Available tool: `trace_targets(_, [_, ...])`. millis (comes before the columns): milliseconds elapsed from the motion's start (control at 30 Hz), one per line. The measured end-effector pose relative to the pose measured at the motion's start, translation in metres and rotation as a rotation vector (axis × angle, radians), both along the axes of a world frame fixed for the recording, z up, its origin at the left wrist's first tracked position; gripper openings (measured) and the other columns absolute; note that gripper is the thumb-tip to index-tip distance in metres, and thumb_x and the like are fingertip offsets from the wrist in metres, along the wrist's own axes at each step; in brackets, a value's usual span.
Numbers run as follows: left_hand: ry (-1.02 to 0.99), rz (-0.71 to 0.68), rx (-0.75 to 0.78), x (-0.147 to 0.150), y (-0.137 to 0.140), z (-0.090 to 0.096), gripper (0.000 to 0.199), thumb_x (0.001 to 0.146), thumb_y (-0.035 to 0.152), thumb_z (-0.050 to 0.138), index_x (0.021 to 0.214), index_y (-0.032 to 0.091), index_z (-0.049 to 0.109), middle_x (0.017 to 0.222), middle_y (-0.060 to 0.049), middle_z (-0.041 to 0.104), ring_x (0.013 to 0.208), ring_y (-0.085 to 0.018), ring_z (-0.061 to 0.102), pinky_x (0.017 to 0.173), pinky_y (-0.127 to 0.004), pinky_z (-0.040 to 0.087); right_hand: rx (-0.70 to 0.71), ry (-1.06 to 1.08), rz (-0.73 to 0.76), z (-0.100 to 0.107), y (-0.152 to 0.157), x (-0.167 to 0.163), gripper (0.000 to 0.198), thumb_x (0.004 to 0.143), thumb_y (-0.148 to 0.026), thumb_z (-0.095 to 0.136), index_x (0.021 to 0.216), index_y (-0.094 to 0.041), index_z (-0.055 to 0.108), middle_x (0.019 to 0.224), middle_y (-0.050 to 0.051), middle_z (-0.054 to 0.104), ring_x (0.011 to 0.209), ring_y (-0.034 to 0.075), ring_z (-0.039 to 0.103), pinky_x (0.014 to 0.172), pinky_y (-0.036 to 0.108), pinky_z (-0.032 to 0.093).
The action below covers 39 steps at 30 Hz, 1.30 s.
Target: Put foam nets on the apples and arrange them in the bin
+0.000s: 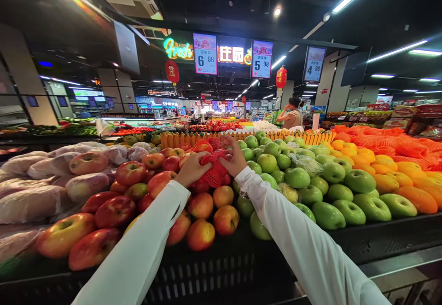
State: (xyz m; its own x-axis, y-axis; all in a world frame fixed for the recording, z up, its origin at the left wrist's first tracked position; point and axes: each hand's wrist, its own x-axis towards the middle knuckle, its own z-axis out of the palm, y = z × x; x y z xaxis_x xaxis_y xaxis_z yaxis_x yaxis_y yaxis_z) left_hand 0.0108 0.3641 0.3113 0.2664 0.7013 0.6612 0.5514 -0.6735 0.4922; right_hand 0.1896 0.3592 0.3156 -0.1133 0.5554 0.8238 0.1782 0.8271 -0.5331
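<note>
Both my hands reach over the red apples and meet at a red foam fruit net [214, 169]. My left hand [194, 169] pinches the net's left side, fingers closed on it. From the right, my right hand [235, 157] grips its other side between thumb and fingers. The mesh hangs down in front of the fingers; whether a fruit is inside it I cannot make out. Below lie several red-yellow apples [200, 234], with larger red apples [115, 210] to the left. Green apples [297, 177] are heaped just right of my right hand.
Plastic-wrapped fruit [31, 199] fills the far left. Oranges [386, 183] and a pile of orange-red foam nets [390, 139] lie at the right. A low yellow picket fence [179, 139] edges the display behind. Farther back stands another person [293, 113].
</note>
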Motion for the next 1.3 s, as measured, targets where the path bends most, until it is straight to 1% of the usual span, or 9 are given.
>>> trace_targets(133, [-0.187, 0.310, 0.123, -0.004, -0.001, 0.002, 0.025, 0.075, 0.037, 0.054, 0.090, 0.021, 0.066, 0.096, -0.006, 0.075, 0.093, -0.023, 0.067, 0.094, -0.037, 0.051, -0.210, 0.047, -0.182, -0.003, 0.013, 0.002, 0.039, 0.063, -0.020, 0.070, 0.101, -0.020, 0.063, 0.088, 0.000, 0.067, 0.062, 0.011, 0.056, 0.064, 0.029, 0.053])
trace_targets(233, [-0.220, 0.392, 0.172, -0.006, 0.000, 0.002, 0.026, 0.078, 0.039, 0.055, 0.093, 0.021, 0.065, 0.099, -0.007, 0.074, 0.096, -0.024, 0.066, 0.094, -0.037, 0.049, -0.337, 0.040, -0.103, -0.005, 0.018, -0.002, 0.010, 0.069, -0.024, 0.068, 0.075, -0.020, 0.061, 0.067, -0.003, 0.063, 0.064, 0.014, 0.059, 0.066, 0.030, 0.053])
trace_targets(400, [0.010, 0.297, 0.057, -0.007, 0.008, -0.002, 0.024, 0.078, 0.041, 0.057, 0.086, 0.021, 0.068, 0.088, -0.007, 0.074, 0.086, -0.024, 0.066, 0.081, -0.035, 0.048, -0.260, 0.165, 0.173, -0.003, 0.018, -0.004, 0.022, 0.076, -0.029, 0.059, 0.097, -0.023, 0.061, 0.080, -0.002, 0.067, 0.073, 0.015, 0.062, 0.070, 0.028, 0.053])
trace_targets(533, [0.086, 0.292, 0.044, -0.006, 0.008, -0.003, 0.027, 0.081, 0.044, 0.054, 0.075, 0.020, 0.065, 0.076, -0.006, 0.070, 0.075, -0.023, 0.062, 0.071, -0.034, 0.042, -0.248, 0.162, -0.071, -0.004, 0.023, 0.004, 0.029, 0.073, -0.019, 0.054, 0.101, -0.023, 0.060, 0.078, -0.002, 0.064, 0.068, 0.016, 0.057, 0.070, 0.031, 0.053])
trace_targets(633, [0.036, 0.350, 0.050, -0.007, 0.005, -0.001, 0.033, 0.081, 0.051, 0.053, 0.066, 0.021, 0.058, 0.070, -0.004, 0.065, 0.071, -0.021, 0.057, 0.067, -0.033, 0.036, -0.088, 0.030, -0.372, -0.003, 0.020, 0.011, 0.041, 0.063, -0.006, 0.053, 0.100, -0.021, 0.063, 0.093, 0.004, 0.067, 0.083, 0.021, 0.061, 0.085, 0.039, 0.055])
trace_targets(700, [0.027, 0.362, 0.053, -0.008, 0.002, 0.000, 0.038, 0.081, 0.053, 0.052, 0.060, 0.022, 0.050, 0.063, -0.002, 0.057, 0.065, -0.019, 0.051, 0.064, -0.033, 0.032, 0.110, -0.099, -0.438, 0.001, 0.010, 0.011, 0.044, 0.063, -0.003, 0.052, 0.100, -0.021, 0.066, 0.104, 0.007, 0.067, 0.100, 0.025, 0.061, 0.096, 0.044, 0.051])
trace_targets(867, [-0.007, 0.349, 0.061, -0.006, 0.000, 0.002, 0.039, 0.080, 0.050, 0.050, 0.054, 0.023, 0.039, 0.054, 0.001, 0.043, 0.057, -0.015, 0.039, 0.060, -0.033, 0.026, 0.447, -0.462, -0.216, 0.012, -0.020, 0.000, 0.021, 0.080, -0.015, 0.054, 0.095, -0.021, 0.067, 0.102, 0.007, 0.071, 0.102, 0.024, 0.062, 0.100, 0.042, 0.050])
trace_targets(1133, [-0.294, 0.095, 0.077, -0.002, 0.004, 0.002, 0.018, 0.077, 0.037, 0.041, 0.074, 0.023, 0.051, 0.076, -0.002, 0.059, 0.078, -0.020, 0.054, 0.074, -0.033, 0.046, -0.013, -0.542, -0.487, 0.012, -0.015, -0.001, 0.022, 0.086, -0.009, 0.049, 0.099, -0.014, 0.066, 0.104, 0.012, 0.071, 0.096, 0.024, 0.065, 0.088, 0.037, 0.051])
trace_targets(1300, [-0.234, 0.098, 0.081, -0.002, 0.005, 0.000, 0.017, 0.079, 0.035, 0.044, 0.077, 0.022, 0.055, 0.080, -0.002, 0.063, 0.083, -0.022, 0.059, 0.083, -0.036, 0.049, -0.186, -0.535, -0.355, 0.008, -0.010, -0.001, 0.016, 0.088, -0.013, 0.057, 0.098, -0.018, 0.068, 0.082, 0.001, 0.070, 0.073, 0.016, 0.062, 0.076, 0.028, 0.047])
